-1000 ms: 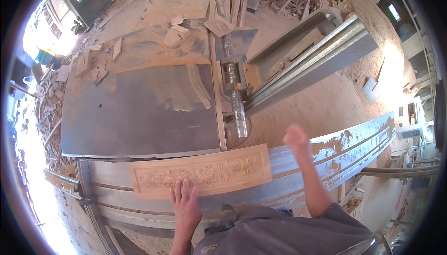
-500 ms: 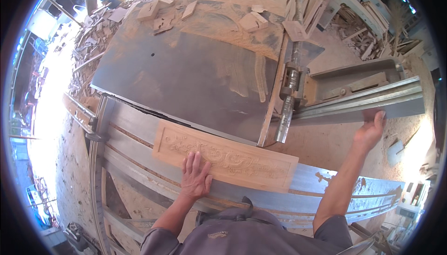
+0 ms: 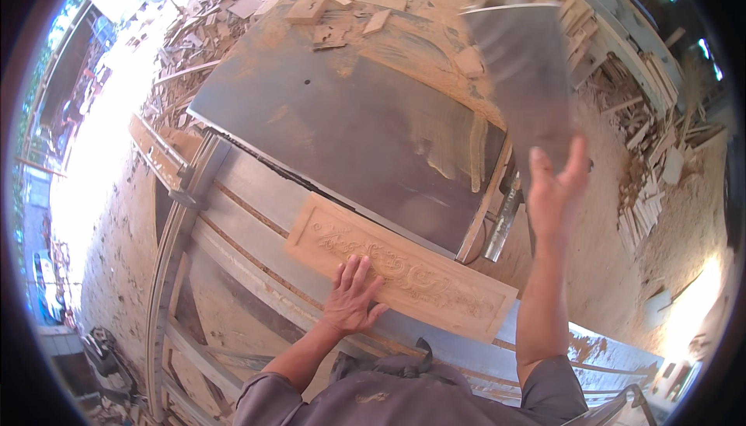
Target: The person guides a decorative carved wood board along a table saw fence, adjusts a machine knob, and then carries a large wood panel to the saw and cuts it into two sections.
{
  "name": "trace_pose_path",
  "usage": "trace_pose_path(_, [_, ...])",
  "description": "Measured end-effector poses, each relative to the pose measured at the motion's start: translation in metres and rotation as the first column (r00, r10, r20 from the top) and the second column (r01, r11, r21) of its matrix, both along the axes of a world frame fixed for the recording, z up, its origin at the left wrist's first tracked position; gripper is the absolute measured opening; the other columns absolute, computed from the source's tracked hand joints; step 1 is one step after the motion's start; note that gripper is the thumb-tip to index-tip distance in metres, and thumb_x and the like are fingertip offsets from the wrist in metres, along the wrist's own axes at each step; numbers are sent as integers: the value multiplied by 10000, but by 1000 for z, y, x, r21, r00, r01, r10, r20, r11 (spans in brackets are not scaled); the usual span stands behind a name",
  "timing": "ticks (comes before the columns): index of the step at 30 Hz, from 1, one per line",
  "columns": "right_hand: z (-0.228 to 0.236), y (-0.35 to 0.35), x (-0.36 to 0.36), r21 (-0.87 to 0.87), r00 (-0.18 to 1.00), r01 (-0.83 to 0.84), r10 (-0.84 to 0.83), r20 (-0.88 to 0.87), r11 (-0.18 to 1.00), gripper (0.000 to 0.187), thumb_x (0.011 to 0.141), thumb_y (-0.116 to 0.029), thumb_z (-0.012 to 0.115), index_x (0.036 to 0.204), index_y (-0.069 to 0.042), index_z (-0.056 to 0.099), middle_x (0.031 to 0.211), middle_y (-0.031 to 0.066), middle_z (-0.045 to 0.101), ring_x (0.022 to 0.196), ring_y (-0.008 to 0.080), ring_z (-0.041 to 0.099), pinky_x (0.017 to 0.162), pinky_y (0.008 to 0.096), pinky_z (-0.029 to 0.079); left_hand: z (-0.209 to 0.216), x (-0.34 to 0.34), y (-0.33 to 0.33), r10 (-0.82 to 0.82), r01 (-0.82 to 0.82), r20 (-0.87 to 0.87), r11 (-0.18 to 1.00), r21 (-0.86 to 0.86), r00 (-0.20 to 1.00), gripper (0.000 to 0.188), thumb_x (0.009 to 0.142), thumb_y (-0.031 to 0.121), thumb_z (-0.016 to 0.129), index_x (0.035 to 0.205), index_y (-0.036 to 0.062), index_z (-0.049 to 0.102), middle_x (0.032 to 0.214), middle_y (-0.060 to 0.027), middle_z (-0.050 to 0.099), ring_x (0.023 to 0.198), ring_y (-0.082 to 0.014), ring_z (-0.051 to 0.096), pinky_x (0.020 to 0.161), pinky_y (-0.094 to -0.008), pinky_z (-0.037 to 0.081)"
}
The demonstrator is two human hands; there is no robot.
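Observation:
A carved wooden panel with a raised scroll pattern lies on the metal sliding table, along the edge of the grey machine table. My left hand rests on its near edge, fingers stretched out flat over the carving. To the right, my right hand is raised, thumb and fingers spread, at the lower end of a grey metal fence. The fence stands tilted up and is blurred by motion. Whether the palm presses on it is hidden from view.
Sawdust and wood offcuts lie at the back of the grey machine table. A round metal bar runs along its right edge. Scrap wood is heaped at the far left, more wood pieces at the right.
The fence has swung up from lying out to the right. My right hand has moved left and up with it, fingers now spread. My left hand stays on the panel.

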State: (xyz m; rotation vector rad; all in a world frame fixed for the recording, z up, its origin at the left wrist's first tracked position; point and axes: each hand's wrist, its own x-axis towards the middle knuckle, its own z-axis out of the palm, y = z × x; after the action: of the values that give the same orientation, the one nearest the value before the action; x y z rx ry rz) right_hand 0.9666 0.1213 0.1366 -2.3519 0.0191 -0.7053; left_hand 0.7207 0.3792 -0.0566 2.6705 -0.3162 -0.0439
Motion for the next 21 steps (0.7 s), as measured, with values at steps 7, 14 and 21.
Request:
trace_pose_path(7, [-73, 100, 48, -155, 885, -448, 411, -219, 881, 529, 811, -40, 689, 1322, -15, 556, 1281, 210, 603, 1162, 393, 576, 1015, 468, 449, 1, -3, 5, 10, -8, 15, 997, -77, 1000, 506, 875, 519, 672, 1265, 197, 646, 1614, -211, 268, 1508, -412, 200, 1211, -549, 157])
trace_pose_path(14, [-147, 87, 14, -311, 873, -486, 440, -208, 817, 585, 770, -39, 707, 1338, -31, 570, 1383, 181, 552, 1317, 386, 478, 1116, 467, 380, -4, -1, 3, 3, 5, 60, 992, -124, 998, 391, 849, 435, 722, 1181, 230, 689, 1605, -213, 277, 1490, -442, 219, 1195, -573, 182])
trace_pose_path(21, [-196, -95, -120, -284, 972, -103, 35, -234, 953, 589, 779, -23, 658, 1358, -17, 550, 1411, 195, 538, 1356, 391, 448, 1159, 473, 328, -9, 33, -15, -38, 46, 65, 991, -126, 997, 269, 845, 331, 738, 1096, 233, 723, 1603, -194, 285, 1494, -458, 166, 1199, -592, 153])
